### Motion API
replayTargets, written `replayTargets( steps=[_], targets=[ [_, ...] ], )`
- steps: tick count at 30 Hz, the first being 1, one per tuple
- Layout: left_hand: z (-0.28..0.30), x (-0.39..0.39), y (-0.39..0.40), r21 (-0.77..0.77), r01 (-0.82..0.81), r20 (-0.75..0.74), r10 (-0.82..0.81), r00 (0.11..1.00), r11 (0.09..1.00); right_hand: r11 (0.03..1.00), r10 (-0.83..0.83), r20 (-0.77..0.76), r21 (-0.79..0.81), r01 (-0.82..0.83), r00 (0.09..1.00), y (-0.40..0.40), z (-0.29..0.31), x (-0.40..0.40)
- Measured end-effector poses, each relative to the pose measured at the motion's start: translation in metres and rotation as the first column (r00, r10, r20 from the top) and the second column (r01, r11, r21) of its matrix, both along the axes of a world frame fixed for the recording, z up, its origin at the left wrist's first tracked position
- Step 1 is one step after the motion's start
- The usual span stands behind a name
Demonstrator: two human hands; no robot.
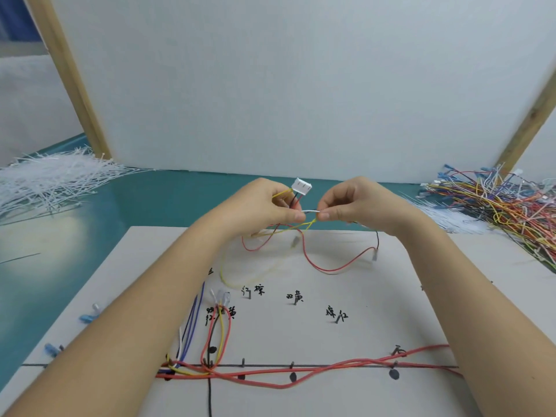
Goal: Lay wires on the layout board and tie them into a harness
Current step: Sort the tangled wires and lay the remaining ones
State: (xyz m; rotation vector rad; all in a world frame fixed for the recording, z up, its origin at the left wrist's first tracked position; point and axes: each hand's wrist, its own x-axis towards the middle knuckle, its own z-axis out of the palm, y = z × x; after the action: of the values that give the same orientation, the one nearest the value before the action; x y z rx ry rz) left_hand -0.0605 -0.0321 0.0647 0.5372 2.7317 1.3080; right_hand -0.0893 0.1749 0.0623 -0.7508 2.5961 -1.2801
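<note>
Your left hand (272,203) pinches the small harness just below its white connector (301,186), and your right hand (346,203) pinches the white wire (311,211) stretched between your two grips, all of it raised above the far edge of the board (331,296).

The risks, as I judge them:

- Pull the white wire too hard and it may slip out of the connector, since your left grip sits on the wires rather than on the housing.
- The loose red wire (325,267) and yellow wire (228,279) trail down onto the board behind the pegs (295,300). If you lift or swing the bundle, they could snag a peg or tangle with each other.
- The red run (301,376) along the black line at the near side of the board lies just under your forearms, so a dropped wrist could drag it off its pegs.
</note>
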Motion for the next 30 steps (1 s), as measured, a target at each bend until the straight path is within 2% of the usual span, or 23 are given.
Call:
replayTargets(
  steps=[4,8,12,14,17,20,22,24,26,27,28,30],
  targets=[
    [-0.002,0.003,0.001,0.025,0.018,0.123,-0.021,0.992,1.0,0.997,0.043,0.057,-0.062,-0.04,0.997,-0.001,-0.004,0.001],
    [-0.008,0.006,0.016,0.153,-0.083,0.306,0.033,0.951,0.985,0.997,0.012,0.027,-0.077,-0.01,1.0,-0.005,-0.004,0.0],
    [-0.012,0.006,0.022,0.16,-0.105,0.201,0.071,0.977,0.982,1.0,-0.008,-0.077,-0.027,0.006,0.997,-0.012,-0.005,0.0],
    [-0.009,0.007,0.019,0.152,-0.097,0.228,0.061,0.972,0.984,0.999,-0.037,-0.181,0.022,0.042,0.983,-0.016,-0.006,0.0],
    [0.004,0.009,0.007,0.042,0.032,0.342,-0.045,0.938,0.999,0.955,-0.157,-0.455,0.157,0.253,0.876,-0.005,-0.006,-0.008],
    [0.019,0.01,-0.015,-0.029,0.095,0.367,-0.078,0.927,0.995,0.825,-0.388,-0.546,0.155,0.544,0.743,0.035,-0.008,-0.019],
    [0.026,0.009,-0.03,-0.009,0.075,0.378,-0.066,0.924,0.997,0.741,-0.539,-0.447,0.152,0.654,0.714,0.066,-0.007,-0.019],
    [0.027,0.007,-0.037,0.038,0.02,0.368,-0.032,0.929,0.999,0.691,-0.617,-0.213,0.316,0.651,0.758,0.086,-0.004,-0.016],
    [0.026,0.005,-0.037,0.077,-0.012,0.336,-0.015,0.942,0.997,0.657,-0.56,-0.024,0.596,0.461,0.828,0.088,0.005,-0.009],
    [0.026,0.005,-0.035,0.095,-0.013,0.321,-0.019,0.947,0.995,0.644,-0.517,0.059,0.685,0.342,0.854,0.082,0.01,-0.004],
    [0.025,0.005,-0.033,0.115,-0.011,0.31,-0.025,0.95,0.993,0.634,-0.472,0.105,0.731,0.254,0.875,0.076,0.013,-0.001],
    [0.026,0.005,-0.028,0.152,-0.021,0.297,-0.026,0.955,0.988,0.645,-0.38,0.062,0.733,0.216,0.923,0.063,0.025,0.004]
  ],
)
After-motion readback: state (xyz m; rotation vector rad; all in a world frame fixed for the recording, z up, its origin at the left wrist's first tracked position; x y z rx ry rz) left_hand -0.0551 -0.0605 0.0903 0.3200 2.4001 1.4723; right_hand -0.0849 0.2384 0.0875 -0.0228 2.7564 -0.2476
